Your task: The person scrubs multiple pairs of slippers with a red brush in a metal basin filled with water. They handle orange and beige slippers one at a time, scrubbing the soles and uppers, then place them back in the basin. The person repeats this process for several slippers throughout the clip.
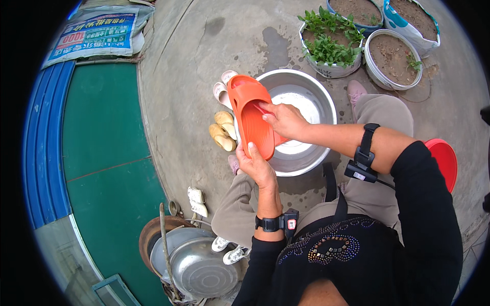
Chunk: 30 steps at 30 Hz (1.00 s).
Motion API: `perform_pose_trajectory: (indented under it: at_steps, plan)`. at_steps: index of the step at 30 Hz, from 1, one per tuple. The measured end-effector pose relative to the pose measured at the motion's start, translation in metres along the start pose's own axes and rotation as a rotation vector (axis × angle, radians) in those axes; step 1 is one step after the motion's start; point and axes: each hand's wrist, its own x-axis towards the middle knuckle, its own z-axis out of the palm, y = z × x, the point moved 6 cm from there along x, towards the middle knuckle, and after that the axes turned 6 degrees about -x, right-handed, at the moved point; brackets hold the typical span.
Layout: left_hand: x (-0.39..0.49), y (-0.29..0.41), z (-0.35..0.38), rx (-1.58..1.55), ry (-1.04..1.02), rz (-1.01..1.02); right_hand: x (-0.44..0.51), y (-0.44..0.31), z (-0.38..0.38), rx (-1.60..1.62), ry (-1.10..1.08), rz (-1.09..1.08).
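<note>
My left hand grips the heel end of an orange slipper, its thumb on the footbed. My right hand is at the slipper's strap opening, closed around a thin red-pink item that reaches inside; most of that item is hidden, and its kind is unclear. The slipper is held tilted over the left part of a metal basin, which has what looks like shallow water in it. Another orange piece, perhaps a second slipper, shows behind the held one.
Pale pink slippers and yellow clogs stand left of the basin. Potted plants and a soil-filled bucket are at the upper right. White shoes and metal basins lie lower left. A red round object is at right.
</note>
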Motion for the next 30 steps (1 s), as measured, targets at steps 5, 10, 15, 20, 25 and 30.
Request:
perform_pose_trajectory:
  at_steps: [5,10,15,20,25,30]
  plan:
    - [0.013,0.003,-0.007,-0.051,0.051,0.075,-0.024,-0.010,0.011,0.003,-0.196,0.058]
    - [0.024,0.007,-0.018,-0.039,0.111,0.035,-0.047,-0.025,0.027,-0.087,-0.342,-0.074]
    - [0.002,-0.002,-0.002,-0.010,-0.024,0.022,0.005,-0.004,0.008,-0.119,-0.125,0.047]
    - [0.009,-0.012,-0.010,-0.222,-0.014,-0.066,-0.001,-0.004,0.017,-0.044,-0.073,0.021]
    - [0.039,-0.015,-0.043,-0.364,0.106,-0.127,-0.065,-0.027,0.039,-0.054,-0.389,-0.196]
    - [0.040,-0.029,-0.042,-0.516,0.142,-0.281,-0.072,-0.029,0.032,-0.180,-0.440,-0.202]
